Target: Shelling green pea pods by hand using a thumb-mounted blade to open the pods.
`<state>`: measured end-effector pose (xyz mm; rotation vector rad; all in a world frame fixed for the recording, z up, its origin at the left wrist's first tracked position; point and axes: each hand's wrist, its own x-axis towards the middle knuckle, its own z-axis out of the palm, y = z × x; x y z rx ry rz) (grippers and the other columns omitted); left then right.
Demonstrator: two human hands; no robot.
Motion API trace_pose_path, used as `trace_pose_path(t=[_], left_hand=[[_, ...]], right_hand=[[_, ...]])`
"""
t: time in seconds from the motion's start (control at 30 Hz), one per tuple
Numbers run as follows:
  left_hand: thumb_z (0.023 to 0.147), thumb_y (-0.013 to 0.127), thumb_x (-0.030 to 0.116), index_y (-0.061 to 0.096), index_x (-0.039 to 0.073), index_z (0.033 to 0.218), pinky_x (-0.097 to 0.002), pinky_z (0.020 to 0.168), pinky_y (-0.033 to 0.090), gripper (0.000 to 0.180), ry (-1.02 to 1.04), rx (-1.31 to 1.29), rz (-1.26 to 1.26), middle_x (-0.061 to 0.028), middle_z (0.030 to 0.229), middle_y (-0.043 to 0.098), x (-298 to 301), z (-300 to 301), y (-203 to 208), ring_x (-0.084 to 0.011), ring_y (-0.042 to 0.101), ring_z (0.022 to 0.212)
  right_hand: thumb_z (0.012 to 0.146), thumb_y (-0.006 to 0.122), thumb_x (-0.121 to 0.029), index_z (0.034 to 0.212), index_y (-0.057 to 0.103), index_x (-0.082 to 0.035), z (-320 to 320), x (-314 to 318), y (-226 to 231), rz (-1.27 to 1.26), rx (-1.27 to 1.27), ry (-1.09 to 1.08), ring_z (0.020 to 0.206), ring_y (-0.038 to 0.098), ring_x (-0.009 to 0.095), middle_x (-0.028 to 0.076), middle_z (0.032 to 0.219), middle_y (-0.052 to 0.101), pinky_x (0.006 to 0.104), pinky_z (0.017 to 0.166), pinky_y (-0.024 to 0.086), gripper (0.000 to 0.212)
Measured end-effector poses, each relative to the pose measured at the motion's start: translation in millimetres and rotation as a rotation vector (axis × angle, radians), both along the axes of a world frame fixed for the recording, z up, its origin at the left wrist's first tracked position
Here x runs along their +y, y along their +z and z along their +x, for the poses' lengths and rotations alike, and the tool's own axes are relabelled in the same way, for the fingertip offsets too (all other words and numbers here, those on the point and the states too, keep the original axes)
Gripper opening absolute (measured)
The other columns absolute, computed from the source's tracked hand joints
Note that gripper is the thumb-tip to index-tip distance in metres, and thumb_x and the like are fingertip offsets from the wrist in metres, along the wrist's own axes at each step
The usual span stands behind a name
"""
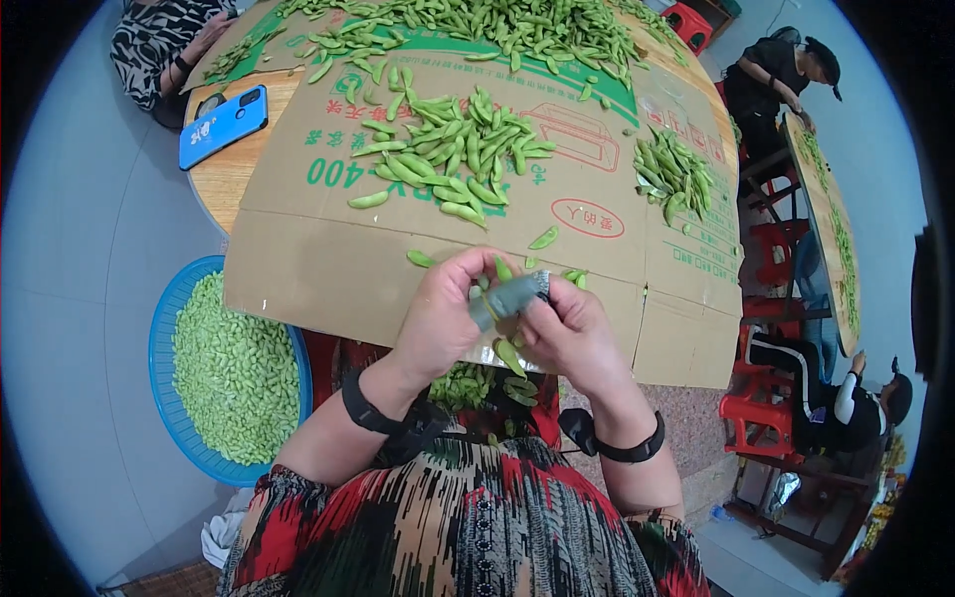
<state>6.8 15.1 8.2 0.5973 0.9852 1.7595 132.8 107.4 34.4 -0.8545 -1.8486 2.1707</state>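
My left hand (445,310) is closed over the near edge of the cardboard, pinching a green soybean pod (502,269). A grey-green wrapping (509,297), apparently a finger cover, spans the gap between my two hands. Right against it, my right hand (577,333) has its fingers curled and pressed together; what they hold, if anything, is hidden. Just below the fingers a plump pod (510,357) hangs or lies at the cardboard's edge. Beyond my hands is a small heap of soybean pods (453,149). A single pod (544,238) lies nearer.
Flattened cardboard (318,259) covers the round wooden table (221,184). Farther off spreads a large pod pile (537,30); a smaller heap (674,174) is at right. A blue phone (224,127) lies left. Below stands a blue basket (159,363) of shelled beans. Other people sit around.
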Motion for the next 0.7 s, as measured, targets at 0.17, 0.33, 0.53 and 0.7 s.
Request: trace_pose_path(t=[0.17,0.33,0.53,0.7], left_hand=[[0.078,0.065,0.001,0.057,0.003,0.097,-0.0186,0.067,0.043,0.021,0.111,0.102,-0.014,0.0009,0.088,0.058,2,0,-10,-0.0045,0.051,0.072],[0.083,0.060,0.002,0.058,0.002,0.107,-0.0191,0.066,0.043,0.024,0.079,0.059,0.003,-0.0002,0.091,0.060,-4,-7,-15,-0.0048,0.052,0.073],[0.085,0.056,0.001,0.062,0.003,0.102,-0.0182,0.061,0.041,0.018,0.159,0.423,-0.074,0.0008,0.089,0.061,-8,-13,-14,-0.0033,0.050,0.070],[0.085,0.054,0.000,0.063,0.002,0.099,-0.0180,0.060,0.040,0.016,0.100,0.289,-0.088,0.0020,0.086,0.060,-14,-17,-9,-0.0038,0.050,0.069]], right_hand=[[0.091,0.050,-0.016,0.083,0.056,-0.006,-5,4,-7,0.128,0.007,-0.092,0.048,0.036,0.000,-0.007,0.059,0.045,0.0165,0.042,0.027,0.015],[0.091,0.051,-0.018,0.080,0.057,-0.004,-6,6,2,0.149,-0.046,0.049,0.050,0.040,0.002,-0.006,0.059,0.047,0.0194,0.045,0.032,0.019],[0.085,0.057,-0.015,0.085,0.059,0.001,-18,32,11,0.787,-0.101,-0.034,0.055,0.055,0.022,0.012,0.060,0.055,0.0341,0.052,0.043,0.016],[0.081,0.059,-0.017,0.081,0.054,0.003,-63,67,22,1.284,-0.250,0.176,0.070,0.058,0.040,0.024,0.069,0.059,0.0464,0.062,0.046,0.021]])
